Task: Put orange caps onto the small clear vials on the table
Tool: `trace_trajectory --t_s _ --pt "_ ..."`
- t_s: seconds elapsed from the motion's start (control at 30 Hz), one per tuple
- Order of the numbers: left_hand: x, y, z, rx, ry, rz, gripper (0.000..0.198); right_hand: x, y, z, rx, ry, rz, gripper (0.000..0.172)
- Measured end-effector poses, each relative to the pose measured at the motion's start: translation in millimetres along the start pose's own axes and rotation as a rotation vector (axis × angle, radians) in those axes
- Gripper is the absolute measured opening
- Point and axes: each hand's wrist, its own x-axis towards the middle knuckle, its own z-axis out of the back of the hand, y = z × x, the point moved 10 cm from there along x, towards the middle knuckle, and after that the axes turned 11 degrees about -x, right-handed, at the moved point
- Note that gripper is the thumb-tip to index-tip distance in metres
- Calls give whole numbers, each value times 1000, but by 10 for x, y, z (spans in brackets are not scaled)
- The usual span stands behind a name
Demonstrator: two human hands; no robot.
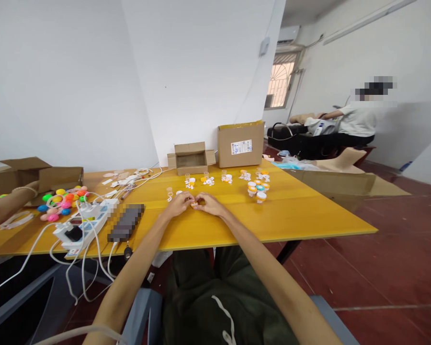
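Observation:
My left hand (178,204) and my right hand (209,204) rest on the yellow table (290,215), fingertips meeting. Both are closed in a pinch round a tiny orange-and-white piece (194,203) held between them. Just beyond my hands lie small groups of white and orange pieces (208,180) with little clear cups. A cluster of small round pots with orange, white and teal lids (257,189) stands to the right of my hands.
Two open cardboard boxes (191,158) (240,143) stand at the table's back edge. Left are a white power strip with cables (84,225), a dark device (126,223), colourful balls (62,201) and another person's arm (7,206). A seated person (357,122) is far right.

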Motion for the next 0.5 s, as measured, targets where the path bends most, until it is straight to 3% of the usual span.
trace_trajectory --t_s 0.5 --pt "-12 2 -25 33 -1 7 17 4 -16 -3 0 -19 24 24"
